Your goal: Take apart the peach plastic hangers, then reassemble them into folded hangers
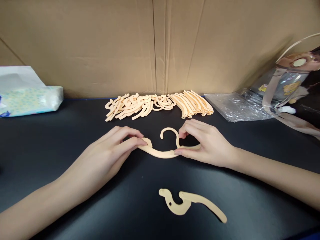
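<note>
Both hands hold a cream plastic clothes hanger (161, 154) just above or on the black table. My left hand (112, 146) has its fingers closed on the hanger's rounded left end. Near the base of the curved hook (170, 129), my right hand (206, 141) pinches the hanger between thumb and fingers, hiding part of the joint. A piece of the hanger shows behind the right thumb. Closer to me lies a separate cream hanger piece (178, 206), with an S-shaped curved part joined to a long arm (210, 203).
Behind the hands lie a heap of curved hanger parts (132, 105), some hooks (163, 101) and a row of long arms (192, 103). A tissue pack (30, 100) is at left. Clear plastic film (237, 105) and a strapped bottle (290, 80) are at right. Cardboard (100, 46) stands behind.
</note>
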Available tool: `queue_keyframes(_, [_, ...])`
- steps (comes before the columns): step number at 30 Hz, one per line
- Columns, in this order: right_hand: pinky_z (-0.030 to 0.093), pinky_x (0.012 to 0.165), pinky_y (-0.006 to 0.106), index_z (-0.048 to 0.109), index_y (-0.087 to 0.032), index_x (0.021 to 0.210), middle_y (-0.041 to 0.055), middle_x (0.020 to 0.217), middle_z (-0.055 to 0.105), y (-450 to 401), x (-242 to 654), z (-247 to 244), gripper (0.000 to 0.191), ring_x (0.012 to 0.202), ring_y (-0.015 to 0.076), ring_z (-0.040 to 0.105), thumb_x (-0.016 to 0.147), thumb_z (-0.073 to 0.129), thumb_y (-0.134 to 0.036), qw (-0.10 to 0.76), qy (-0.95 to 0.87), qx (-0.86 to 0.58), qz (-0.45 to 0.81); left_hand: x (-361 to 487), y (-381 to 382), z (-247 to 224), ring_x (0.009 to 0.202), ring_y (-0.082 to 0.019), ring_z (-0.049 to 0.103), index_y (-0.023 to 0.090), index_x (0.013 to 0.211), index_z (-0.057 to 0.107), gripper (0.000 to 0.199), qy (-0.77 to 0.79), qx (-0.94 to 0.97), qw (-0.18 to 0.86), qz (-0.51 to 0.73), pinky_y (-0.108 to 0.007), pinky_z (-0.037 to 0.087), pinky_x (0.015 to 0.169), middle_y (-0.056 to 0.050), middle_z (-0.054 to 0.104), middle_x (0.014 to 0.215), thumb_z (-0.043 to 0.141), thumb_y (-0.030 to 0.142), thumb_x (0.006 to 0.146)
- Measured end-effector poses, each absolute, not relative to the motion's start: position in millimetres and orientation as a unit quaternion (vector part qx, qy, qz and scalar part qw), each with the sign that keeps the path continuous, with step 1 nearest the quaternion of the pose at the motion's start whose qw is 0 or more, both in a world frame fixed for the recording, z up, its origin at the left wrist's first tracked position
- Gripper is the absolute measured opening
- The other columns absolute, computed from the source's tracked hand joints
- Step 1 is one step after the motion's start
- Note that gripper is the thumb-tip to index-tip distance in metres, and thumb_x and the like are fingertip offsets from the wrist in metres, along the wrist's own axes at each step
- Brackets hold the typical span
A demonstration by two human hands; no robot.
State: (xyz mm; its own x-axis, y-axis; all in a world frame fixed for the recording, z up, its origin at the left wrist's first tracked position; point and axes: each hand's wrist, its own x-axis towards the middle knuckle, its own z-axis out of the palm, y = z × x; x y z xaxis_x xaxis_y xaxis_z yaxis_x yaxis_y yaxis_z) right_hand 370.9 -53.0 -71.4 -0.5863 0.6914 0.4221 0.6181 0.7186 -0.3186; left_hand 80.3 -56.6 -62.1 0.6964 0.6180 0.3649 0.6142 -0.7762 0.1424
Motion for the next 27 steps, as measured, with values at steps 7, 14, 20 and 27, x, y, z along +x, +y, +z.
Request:
queue_keyframes(7, [0.049,0.084,0.034,0.063,-0.018,0.106,0.0088,0.106,0.071,-53.2,371.4,-68.5,0.025,0.093,0.0189,0.064,0.093,0.063,-0.039,0.249,-0.932,-0.231,0.124,79.2,-55.7,-63.1,0.095,-0.017,0.065,0.025,0.117,0.056,0.021,0.385,0.901,0.043,0.195,-0.029,0.049,0.081,-0.003,0.059,0.113,0.041,0.026,0.102])
queue_keyframes(14, [0.043,0.109,0.042,0.056,-0.014,0.132,0.0135,0.136,0.063,-54.6,373.2,-72.6,0.048,0.133,0.0248,0.053,0.091,0.064,-0.037,0.205,-0.949,-0.201,0.128,82.3,-61.6,-63.7,0.123,-0.023,0.055,0.026,0.134,0.048,0.035,0.382,0.905,0.041,0.181,-0.035,0.043,0.105,-0.006,0.055,0.134,0.042,0.04,0.102])
queue_keyframes(20, [0.048,0.099,0.04,0.059,-0.014,0.125,0.0144,0.132,0.063,-55.6,371.1,-69.7,0.042,0.115,0.0235,0.06,0.088,0.064,-0.032,0.211,-0.947,-0.211,0.115,84.8,-71.0,-62.2,0.123,-0.026,0.056,0.031,0.136,0.053,0.035,0.343,0.925,-0.002,0.164,-0.037,0.052,0.096,-0.008,0.052,0.138,0.042,0.036,0.102])
queue_keyframes(27, [0.048,0.088,0.034,0.063,-0.014,0.11,0.0112,0.112,0.065,-56.3,370.1,-68.2,0.036,0.095,0.0191,0.059,0.077,0.051,-0.006,0.227,-0.944,-0.215,0.102,84.5,-71.4,-62.2,0.115,-0.024,0.062,0.021,0.121,0.063,0.031,0.337,0.928,-0.002,0.161,-0.035,0.055,0.092,-0.009,0.06,0.13,0.042,0.033,0.102])
